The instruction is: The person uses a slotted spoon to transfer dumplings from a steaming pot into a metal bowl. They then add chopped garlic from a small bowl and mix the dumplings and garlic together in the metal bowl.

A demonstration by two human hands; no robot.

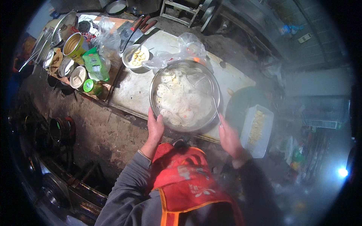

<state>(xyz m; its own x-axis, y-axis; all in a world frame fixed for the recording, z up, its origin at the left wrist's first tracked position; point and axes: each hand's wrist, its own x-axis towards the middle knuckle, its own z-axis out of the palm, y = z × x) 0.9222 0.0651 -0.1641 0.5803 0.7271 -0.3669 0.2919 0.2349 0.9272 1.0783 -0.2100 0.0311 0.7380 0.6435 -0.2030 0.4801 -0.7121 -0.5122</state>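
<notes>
A round stainless-steel basin [152, 97] full of pale sliced lotus root [171, 101] is in front of me at the table's near edge. Steam blurs its right half. My left hand [155, 127] grips the near-left rim, thumb on top. On the near right, my right hand [229, 138] is closed around the handle of a perforated metal skimmer [198, 81], whose head lies over the slices. Whether those fingers also hold the rim is unclear. It cannot be told whether the basin rests fully on the white tabletop [133, 96].
Behind the basin are a white bowl [142, 66] of garlic cloves and a clear plastic bag [192, 43]. Several knives [141, 24] lie farther back. Jars and a green packet [95, 65] crowd the left. A white plastic tub [263, 141] with yellowish pieces stands right.
</notes>
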